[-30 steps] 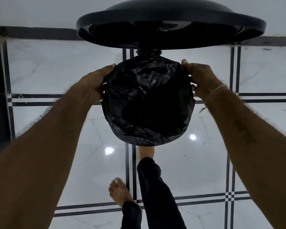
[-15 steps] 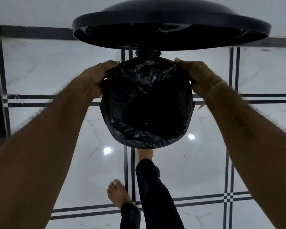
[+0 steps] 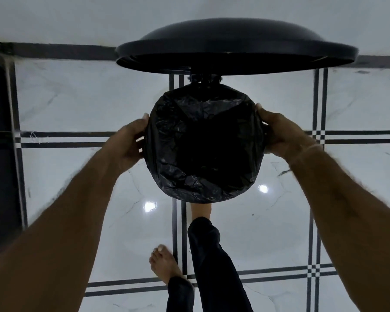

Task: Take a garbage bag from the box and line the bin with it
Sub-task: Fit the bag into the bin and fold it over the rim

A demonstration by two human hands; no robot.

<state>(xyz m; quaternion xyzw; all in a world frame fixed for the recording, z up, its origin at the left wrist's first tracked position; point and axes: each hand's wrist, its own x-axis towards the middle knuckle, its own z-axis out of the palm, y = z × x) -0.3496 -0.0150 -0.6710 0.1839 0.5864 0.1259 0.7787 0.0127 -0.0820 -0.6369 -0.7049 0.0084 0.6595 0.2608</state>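
dim, cool light | two glare spots on glossy floor (image 3: 77, 104) | edges bowed | forearms motion-blurred

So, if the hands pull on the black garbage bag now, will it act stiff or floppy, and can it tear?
The garbage bag looks thin and crinkled, so it is probably floppy and light. It appears stretched over the bin's rim between the left hand and right hand; a hard pull might tear it. Its glossy film may slip.
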